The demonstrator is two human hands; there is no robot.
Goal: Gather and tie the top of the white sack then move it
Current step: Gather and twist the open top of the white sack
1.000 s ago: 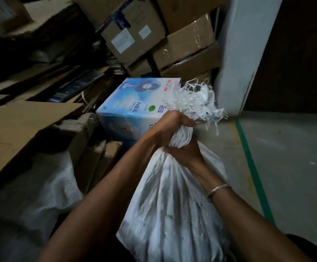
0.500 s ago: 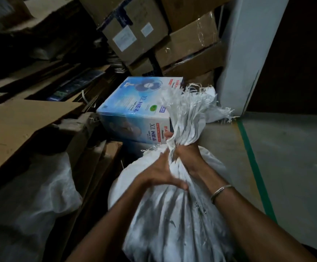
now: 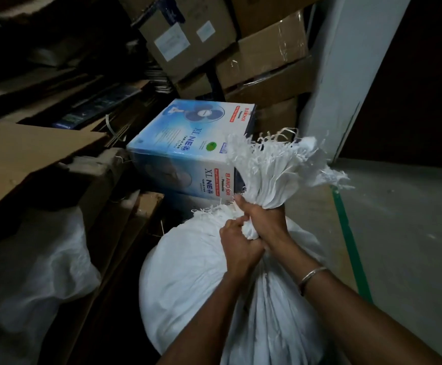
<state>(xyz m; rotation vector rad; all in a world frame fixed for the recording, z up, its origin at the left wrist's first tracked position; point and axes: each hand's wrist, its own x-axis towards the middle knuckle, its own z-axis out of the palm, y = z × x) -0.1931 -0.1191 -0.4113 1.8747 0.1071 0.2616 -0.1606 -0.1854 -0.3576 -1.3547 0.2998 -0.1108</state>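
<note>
A full white woven sack [image 3: 188,280] stands on the floor in front of me. Its top is bunched into a neck, and the frayed open end [image 3: 275,164] fans out above. My right hand [image 3: 264,219], with a metal bangle on the wrist, is closed around the neck just under the frayed end. My left hand [image 3: 238,248] is fisted on the gathered fabric right below it, the two hands touching. No cord or knot is visible on the neck.
A blue table-fan box [image 3: 188,151] sits just behind the sack. Brown cartons [image 3: 262,54] are stacked further back and cardboard sheets [image 3: 30,154] lie at left. Another pale sack [image 3: 30,272] rests lower left. A white pillar [image 3: 346,75] and grey floor with green line [image 3: 346,233] are at right.
My left hand slid from the top of the neck down over the sack's shoulder, then came back up and closed on the gathered fabric under my right hand. The frayed end now leans right.
</note>
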